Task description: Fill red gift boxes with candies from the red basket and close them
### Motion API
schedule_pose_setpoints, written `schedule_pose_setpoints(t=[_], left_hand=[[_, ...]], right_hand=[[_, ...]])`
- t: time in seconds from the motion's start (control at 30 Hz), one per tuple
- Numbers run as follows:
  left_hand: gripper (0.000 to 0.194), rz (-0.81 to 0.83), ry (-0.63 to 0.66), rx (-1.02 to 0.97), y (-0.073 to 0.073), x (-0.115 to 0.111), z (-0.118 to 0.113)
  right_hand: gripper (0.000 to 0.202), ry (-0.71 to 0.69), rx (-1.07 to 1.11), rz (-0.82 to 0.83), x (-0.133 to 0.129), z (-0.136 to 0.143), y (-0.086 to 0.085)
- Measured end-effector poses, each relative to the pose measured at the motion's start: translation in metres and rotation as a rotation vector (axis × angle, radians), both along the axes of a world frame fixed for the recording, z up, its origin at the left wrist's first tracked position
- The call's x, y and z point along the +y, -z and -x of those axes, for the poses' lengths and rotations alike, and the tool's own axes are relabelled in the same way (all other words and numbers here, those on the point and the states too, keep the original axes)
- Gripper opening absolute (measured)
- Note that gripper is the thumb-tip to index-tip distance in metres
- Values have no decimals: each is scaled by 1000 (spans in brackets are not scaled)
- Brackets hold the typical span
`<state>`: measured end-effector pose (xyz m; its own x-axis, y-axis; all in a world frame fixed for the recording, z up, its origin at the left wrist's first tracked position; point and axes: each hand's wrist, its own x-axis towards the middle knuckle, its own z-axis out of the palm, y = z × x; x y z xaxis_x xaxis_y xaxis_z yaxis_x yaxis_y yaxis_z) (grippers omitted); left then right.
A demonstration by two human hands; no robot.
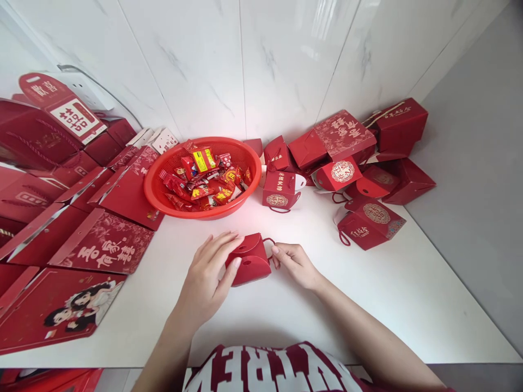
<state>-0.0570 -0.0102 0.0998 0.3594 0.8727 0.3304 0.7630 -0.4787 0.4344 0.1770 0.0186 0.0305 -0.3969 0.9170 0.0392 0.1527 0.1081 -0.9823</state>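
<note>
Head view. Nearest the lens: my red printed shirt (278, 370), at 6 o'clock. Above it, on the white table (368, 305), my left hand (206, 277) wraps the small red box (249, 260) from its 9 o'clock side, fingers over the curved flap, thumb on the front. My right hand (296, 264) pinches at the cord loop (268, 241) at 3 o'clock; contact probably, partly hidden. Judgement: keep the box steady, press the flap evenly, avoid creasing. Red basket of sweets (155, 185) at 12; finished boxes (370, 220) at 2.
</note>
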Motion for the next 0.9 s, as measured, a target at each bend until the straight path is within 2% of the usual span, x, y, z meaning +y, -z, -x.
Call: schedule_pose_setpoints(t=[0.2,0.3,0.4,0.57,0.63,0.73,0.83,0.9], left_hand=[[56,104,6,185,20,-4,-19],[61,119,26,219,30,-1,-21],[63,100,57,208,33,4,-19],[59,118,153,194,28,15,-8],[53,127,138,218,21,18,-3],[45,69,31,257,9,18,0],[42,-6,-106,264,1,17,-9],[55,-15,-166,281,2,16,-19]], right_hand=[[50,-61,-15,-14,-2,3,-2],[50,-78,-33,4,-2,3,-1],[51,-106,2,57,-1,4,-2],[51,-151,48,98,-1,8,-5],[47,-183,51,92,-6,11,-6],[30,-324,-4,82,-17,19,-4],[15,-475,-132,-19,-28,29,1],[12,-528,-197,-113,-33,34,5]])
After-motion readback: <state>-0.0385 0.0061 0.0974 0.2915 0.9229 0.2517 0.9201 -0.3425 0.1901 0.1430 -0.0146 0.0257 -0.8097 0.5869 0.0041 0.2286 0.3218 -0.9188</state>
